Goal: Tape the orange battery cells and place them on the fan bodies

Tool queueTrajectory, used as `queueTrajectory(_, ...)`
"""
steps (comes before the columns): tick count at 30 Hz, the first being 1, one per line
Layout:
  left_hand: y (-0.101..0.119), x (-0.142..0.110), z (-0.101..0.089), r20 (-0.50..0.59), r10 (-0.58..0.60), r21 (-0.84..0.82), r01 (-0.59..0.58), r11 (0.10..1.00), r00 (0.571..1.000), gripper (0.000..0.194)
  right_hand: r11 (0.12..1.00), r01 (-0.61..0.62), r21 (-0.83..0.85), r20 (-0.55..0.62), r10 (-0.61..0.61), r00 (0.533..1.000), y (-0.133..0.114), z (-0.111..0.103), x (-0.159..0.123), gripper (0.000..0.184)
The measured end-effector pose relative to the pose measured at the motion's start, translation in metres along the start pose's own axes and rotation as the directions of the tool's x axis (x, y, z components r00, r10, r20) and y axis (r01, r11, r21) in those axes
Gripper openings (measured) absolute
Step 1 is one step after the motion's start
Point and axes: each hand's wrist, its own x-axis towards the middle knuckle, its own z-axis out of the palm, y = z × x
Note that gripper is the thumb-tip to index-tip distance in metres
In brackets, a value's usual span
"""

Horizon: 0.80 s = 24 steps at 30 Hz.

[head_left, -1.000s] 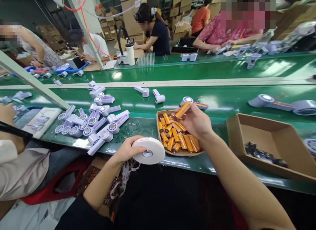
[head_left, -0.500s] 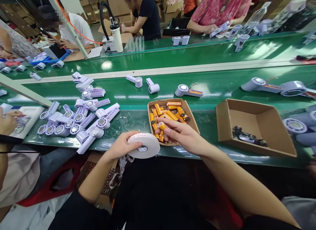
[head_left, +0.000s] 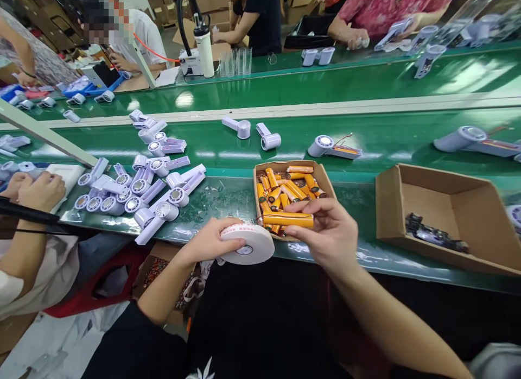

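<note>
My left hand (head_left: pixel 214 239) is closed round the near-left side of a white roll of tape (head_left: pixel 254 247), its thumb lying on the flat face near the core. Between the thumb and fingers of my right hand (head_left: pixel 331 229) is an orange cylindrical battery (head_left: pixel 288 219), held level just right of the roll. Below and behind it stands a shallow cardboard box (head_left: pixel 328 186) of several more orange batteries (head_left: pixel 295 190). The held battery hides part of the box's near side.
Several lilac handheld-fan bodies (head_left: pixel 140 186) lie piled at left, others on the green conveyor belt (head_left: pixel 211 151). A larger cardboard box (head_left: pixel 448 202) with dark parts stands at right. A co-worker's hands (head_left: pixel 40 189) work at far left; more people sit across the line.
My right hand has brought the battery from over the box down beside the tape roll and turned it level. My left hand keeps its hold on the roll. The camera view has shifted.
</note>
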Motion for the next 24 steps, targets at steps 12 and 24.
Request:
queueTrajectory(12, 0.011, 0.0, -0.01, 0.089, 0.028, 0.216, -0.046, 0.975, 0.996, 0.037, 0.88, -0.43, -0.204, 0.316, 0.475, 0.822, 0.03, -0.015, -0.019, 0.051)
queueTrajectory(24, 0.009, -0.006, 0.001, -0.213, 0.028, -0.002, -0.029, 1.0, 0.977, 0.048, 0.91, -0.393, -0.134, -0.116, 0.379, 0.918, 0.042, 0.009, -0.027, 0.042)
